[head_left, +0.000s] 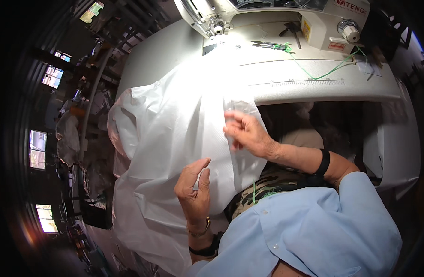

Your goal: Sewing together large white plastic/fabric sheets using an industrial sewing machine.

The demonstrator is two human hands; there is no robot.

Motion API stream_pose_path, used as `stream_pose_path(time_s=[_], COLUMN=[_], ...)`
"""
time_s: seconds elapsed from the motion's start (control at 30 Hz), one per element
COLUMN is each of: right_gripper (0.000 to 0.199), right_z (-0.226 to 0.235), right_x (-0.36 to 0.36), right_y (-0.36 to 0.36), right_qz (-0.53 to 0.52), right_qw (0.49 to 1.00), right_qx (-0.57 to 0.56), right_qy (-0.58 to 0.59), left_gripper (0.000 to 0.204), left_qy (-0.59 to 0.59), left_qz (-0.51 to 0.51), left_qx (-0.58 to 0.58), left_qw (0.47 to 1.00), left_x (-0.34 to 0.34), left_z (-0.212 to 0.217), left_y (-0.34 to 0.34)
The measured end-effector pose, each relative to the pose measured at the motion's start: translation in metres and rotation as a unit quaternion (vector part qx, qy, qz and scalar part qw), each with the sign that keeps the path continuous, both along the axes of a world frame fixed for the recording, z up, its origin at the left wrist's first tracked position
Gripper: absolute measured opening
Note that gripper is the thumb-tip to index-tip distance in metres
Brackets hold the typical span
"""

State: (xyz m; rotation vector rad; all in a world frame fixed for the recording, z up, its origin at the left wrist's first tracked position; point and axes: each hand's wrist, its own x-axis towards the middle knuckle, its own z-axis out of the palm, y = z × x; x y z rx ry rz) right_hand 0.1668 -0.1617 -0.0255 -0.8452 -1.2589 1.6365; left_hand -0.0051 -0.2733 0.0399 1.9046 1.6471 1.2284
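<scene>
A large sheet of white woven plastic cloth (175, 134) spreads over the table and drapes toward my lap. Its far end runs into the bright glare under the sewing machine (218, 27). Over the sheet, my left hand (193, 187) is open, thumb and fingers apart in a loose curve, with nothing between them. Farther up and to the right, my right hand (249, 134) is at a lengthwise fold or edge in the cloth. Its fingers are bent and apart, the tips slightly blurred, and no cloth shows gripped in them.
Dark-handled snips (269, 45) and a black T-shaped tool (292, 33) lie on the machine bed. Green thread (325, 74) trails across it, above a printed ruler (304, 82). Right of the cloth is a dark opening (341, 134) in the table. Blurred clutter (69, 138) stands at far left.
</scene>
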Motion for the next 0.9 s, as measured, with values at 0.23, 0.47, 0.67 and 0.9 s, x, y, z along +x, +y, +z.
stream_pose_path(time_s=[0.23, 0.47, 0.67, 0.9], right_gripper=[0.029, 0.017, 0.025, 0.041], right_z=[-0.011, -0.006, -0.012, -0.046], right_x=[-0.012, -0.021, 0.012, -0.014], right_y=[-0.046, -0.067, -0.034, -0.022], right_qz=[0.221, 0.265, 0.077, -0.101], right_qw=[0.971, 0.863, 0.97, 0.99], right_qx=[-0.014, 0.362, 0.146, -0.085], right_qy=[-0.088, -0.232, -0.178, 0.059], left_gripper=[0.018, 0.022, 0.015, 0.017], left_qy=[-0.031, -0.095, -0.21, -0.362], left_qz=[-0.009, 0.024, 0.049, 0.044], left_qx=[-0.029, -0.21, -0.172, -0.104], left_qw=[0.999, 0.973, 0.961, 0.925], left_x=[0.001, -0.007, -0.013, -0.016], left_z=[-0.012, -0.03, -0.032, -0.031], left_y=[0.006, 0.017, 0.013, 0.021])
